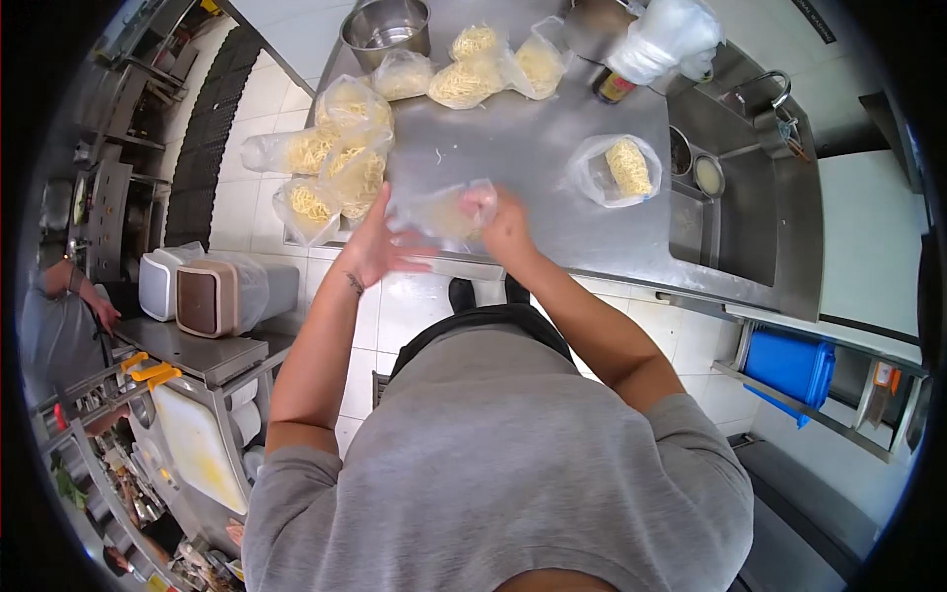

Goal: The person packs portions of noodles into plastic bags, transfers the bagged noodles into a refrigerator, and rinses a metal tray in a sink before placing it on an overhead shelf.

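My right hand [501,219] is closed on the gathered end of a clear plastic bag [442,212], blurred by motion, with something pale inside. To the left of that bag, my left hand [380,249] is open, its fingers spread below the bag's left end. Several bags of noodles [353,178] lie heaped just beyond my left fingertips, on the left part of the steel table [493,138]. Further right on the table, another bag of noodles [628,170] lies with its plastic spread around it.
More noodle bags [469,77] and a metal pot [387,32] line the table's far side. A sink [730,227] holding small bowls adjoins on the right. White plastic bags [671,44] and a bottle [614,87] stand near it. Lidded bins [212,291] and another person [74,316] are at left.
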`<control>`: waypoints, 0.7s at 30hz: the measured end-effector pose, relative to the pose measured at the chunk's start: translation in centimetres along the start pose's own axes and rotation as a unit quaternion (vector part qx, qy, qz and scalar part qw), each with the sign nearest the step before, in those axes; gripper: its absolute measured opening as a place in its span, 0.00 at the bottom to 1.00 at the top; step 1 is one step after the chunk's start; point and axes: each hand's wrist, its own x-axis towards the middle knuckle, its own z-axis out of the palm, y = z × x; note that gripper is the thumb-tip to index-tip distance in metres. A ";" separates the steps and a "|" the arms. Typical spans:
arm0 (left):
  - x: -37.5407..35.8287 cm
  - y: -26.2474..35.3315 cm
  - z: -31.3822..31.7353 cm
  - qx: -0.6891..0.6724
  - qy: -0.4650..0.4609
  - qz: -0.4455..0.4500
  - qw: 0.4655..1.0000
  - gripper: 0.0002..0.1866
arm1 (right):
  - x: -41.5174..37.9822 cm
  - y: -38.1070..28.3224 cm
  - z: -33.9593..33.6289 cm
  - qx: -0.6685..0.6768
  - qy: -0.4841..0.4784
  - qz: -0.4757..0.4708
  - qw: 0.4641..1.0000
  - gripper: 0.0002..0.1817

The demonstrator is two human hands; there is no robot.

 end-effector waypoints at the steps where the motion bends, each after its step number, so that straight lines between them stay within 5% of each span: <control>1: 1.1 -0.7 -0.5 -0.060 -0.070 -0.013 0.996 0.25 | -0.4 -1.8 -0.5 -0.073 -0.009 -0.066 0.995 0.10; 2: 3.4 -2.2 -1.2 -0.121 -0.140 -0.026 0.982 0.26 | -0.8 -3.4 -0.8 -0.146 -0.018 -0.131 0.980 0.10; 4: 6.7 -4.4 -1.9 -0.238 -0.277 -0.054 0.929 0.27 | -1.8 -4.5 -0.6 -0.115 -0.013 -0.106 0.988 0.08; 5: 6.3 -4.6 -1.1 -0.183 -0.249 0.011 0.951 0.25 | -2.2 -4.7 -0.7 -0.100 -0.013 -0.093 0.991 0.08; 8: 5.0 -5.2 1.7 -0.038 -0.168 0.177 0.969 0.20 | -1.0 -3.4 -1.9 0.157 0.040 0.183 0.970 0.06; 11: 5.2 -5.6 2.9 0.058 -0.124 0.262 0.955 0.22 | 0.1 -2.9 -2.7 0.129 0.061 0.236 0.961 0.05; 13: 5.5 -5.6 3.3 0.114 -0.126 0.300 0.939 0.25 | 1.2 -3.5 -3.7 -0.135 0.143 -0.019 0.980 0.05; 14: 5.1 -5.7 3.6 0.103 -0.142 0.294 0.939 0.25 | 1.5 -4.0 -4.0 -0.263 0.177 -0.145 0.937 0.06; 17: 4.1 -6.3 4.6 0.075 -0.195 0.262 0.942 0.25 | 1.6 -4.3 -5.0 -0.052 0.133 0.114 0.983 0.09; 20: 1.4 -4.2 5.6 -0.091 -0.300 0.051 0.948 0.24 | 1.0 -2.9 -6.3 -0.075 0.124 0.077 0.986 0.10; 21: 1.6 -4.0 6.3 -0.069 -0.288 0.045 0.954 0.23 | 0.8 -2.7 -6.7 -0.145 0.130 0.027 0.980 0.10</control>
